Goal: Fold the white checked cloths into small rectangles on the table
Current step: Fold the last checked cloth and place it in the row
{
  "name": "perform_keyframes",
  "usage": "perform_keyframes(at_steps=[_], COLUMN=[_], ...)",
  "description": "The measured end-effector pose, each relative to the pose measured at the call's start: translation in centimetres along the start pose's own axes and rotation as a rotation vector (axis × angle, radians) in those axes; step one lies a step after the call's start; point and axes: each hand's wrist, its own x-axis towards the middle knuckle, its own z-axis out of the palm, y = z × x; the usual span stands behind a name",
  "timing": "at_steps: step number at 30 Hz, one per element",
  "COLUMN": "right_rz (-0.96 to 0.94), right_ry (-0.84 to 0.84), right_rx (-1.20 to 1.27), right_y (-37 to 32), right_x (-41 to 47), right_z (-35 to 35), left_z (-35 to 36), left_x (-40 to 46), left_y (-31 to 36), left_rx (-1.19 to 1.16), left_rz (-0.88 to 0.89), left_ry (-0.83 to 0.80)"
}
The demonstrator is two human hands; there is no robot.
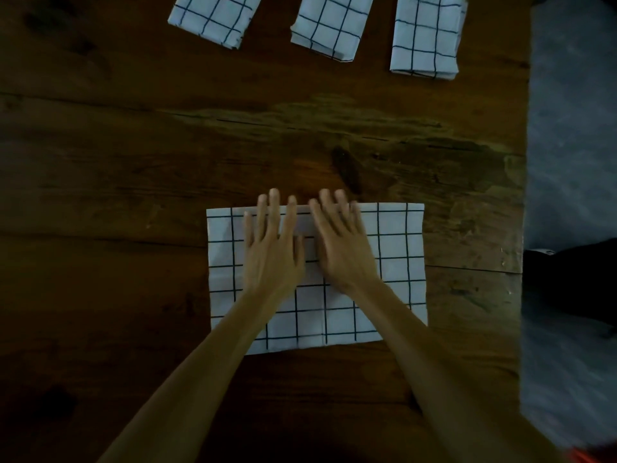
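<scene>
A white checked cloth [394, 262] lies flat on the dark wooden table [133, 195], folded into a wide rectangle. My left hand [272, 248] presses on its upper middle with straight, spread fingers. My right hand [340, 242] lies flat beside it, fingers straight and reaching the cloth's far edge. Both hands are side by side, nearly touching. Three folded checked cloths sit in a row along the far edge: one at the left [213, 18], one in the middle [330, 25], one at the right [427, 35].
The table's right edge [524, 195] runs top to bottom, with grey floor [571, 128] beyond it. A dark object [574, 279] lies past that edge. Bare wood stretches between the near cloth and the folded row.
</scene>
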Motion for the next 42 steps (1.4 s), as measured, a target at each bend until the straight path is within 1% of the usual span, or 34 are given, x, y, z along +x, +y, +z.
perform_keyframes(at_steps=[1,3,5,8,10,12,14,16,17,19,21,24,27,29,31,33,35,38,40,42], right_rz=[-0.036,0.005,0.084,0.227,0.269,0.28,0.311,0.252,0.173,0.026,0.005,0.009,0.151,0.253,0.306,0.333,0.24,0.028,-0.004,0.022], right_ry=[-0.021,-0.05,-0.064,-0.03,-0.038,-0.026,0.022,0.054,0.052,-0.007,-0.069,-0.078,-0.013,0.017,0.045,0.104,0.15,0.061,0.035,0.042], right_rx=[0.016,0.025,-0.005,-0.036,-0.056,-0.065,-0.063,-0.04,-0.012,0.073,0.127,0.052,0.007,-0.005,-0.012,0.027,0.086,0.165,0.165,0.095], right_y=[-1.2,-1.8,-0.1,5.4,7.7,8.0,6.8,4.6,3.1,-0.2,-2.1,0.2,5.6,7.9,7.9,6.4,4.0,-0.5,-1.6,0.1], right_x=[0.6,1.2,0.6,-2.1,-3.4,-3.6,-3.3,-2.5,-1.9,-0.6,0.5,0.0,-2.3,-3.4,-3.4,-2.8,-1.8,-0.4,0.0,-0.4], right_z=[0.3,0.7,0.3,-1.0,-1.8,-1.9,-2.0,-1.9,-1.6,-0.7,-0.1,-0.2,-0.9,-1.5,-1.5,-1.6,-1.5,0.1,1.0,1.0], left_z=[0.2,0.4,0.2,-0.5,-0.8,-1.1,-1.5,-1.8,-1.6,-0.8,-0.1,-0.4,-1.4,-1.7,-1.8,-2.0,-1.7,-0.5,0.2,0.2], left_x=[0.4,0.8,0.3,-1.0,-1.6,-1.7,-1.5,-1.0,-0.6,0.1,0.3,-0.5,-1.5,-1.6,-1.7,-1.6,-1.0,0.2,0.4,0.0], left_y=[0.2,-0.5,-2.2,-4.9,-5.7,-5.7,-4.7,-2.8,-1.7,-0.1,-0.2,-3.2,-6.2,-7.0,-6.6,-4.9,-2.6,0.2,-0.2,-2.3], left_rx=[-0.016,0.008,0.042,0.056,0.058,0.056,0.077,0.1,0.08,0.033,0.046,0.076,0.082,0.075,0.076,0.081,0.076,0.019,0.042,0.079], left_rz=[0.02,0.001,-0.039,-0.134,-0.171,-0.196,-0.197,-0.112,-0.047,0.044,0.049,-0.035,-0.1,-0.138,-0.179,-0.174,-0.085,0.039,0.05,0.009], left_ry=[-0.017,-0.043,-0.056,-0.052,-0.05,-0.071,-0.052,-0.013,-0.01,-0.056,-0.095,-0.089,-0.098,-0.099,-0.078,-0.032,-0.007,-0.044,-0.069,-0.075])
